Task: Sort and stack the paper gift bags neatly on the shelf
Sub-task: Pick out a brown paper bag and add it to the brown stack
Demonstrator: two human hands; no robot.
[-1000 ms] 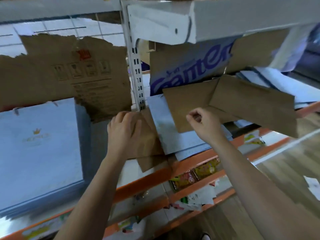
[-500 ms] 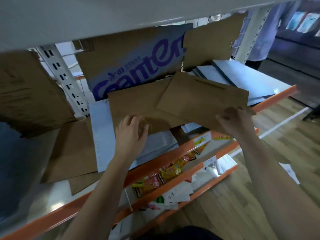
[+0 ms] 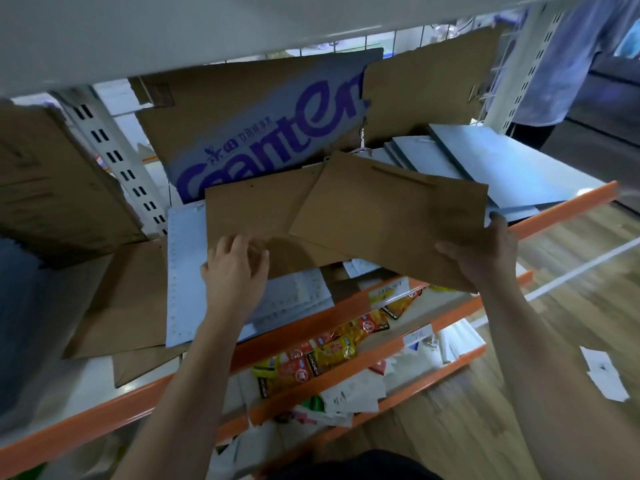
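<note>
Two flat brown paper gift bags overlap on the shelf. My right hand [image 3: 479,252] grips the near right corner of the upper brown bag [image 3: 384,216], which juts out past the orange shelf edge [image 3: 561,209]. My left hand [image 3: 233,268] rests with curled fingers on the near edge of the lower brown bag [image 3: 252,216]. That bag lies on a pale blue bag [image 3: 183,265]. More brown bags [image 3: 121,306] lie flat to the left. A stack of pale blue bags [image 3: 485,161] sits at the right of the shelf.
Cardboard sheets, one printed with purple letters [image 3: 270,133], lean against the back of the shelf. A white upright post [image 3: 117,161] stands at the left. Lower orange shelves [image 3: 346,372] hold snack packets and papers. A person in a blue shirt [image 3: 561,64] stands at the far right.
The view swung right along the shelf. My right hand moved from pinching the upper brown bag's near left part to gripping its near right corner. My left hand shifted onto the lower brown bag.
</note>
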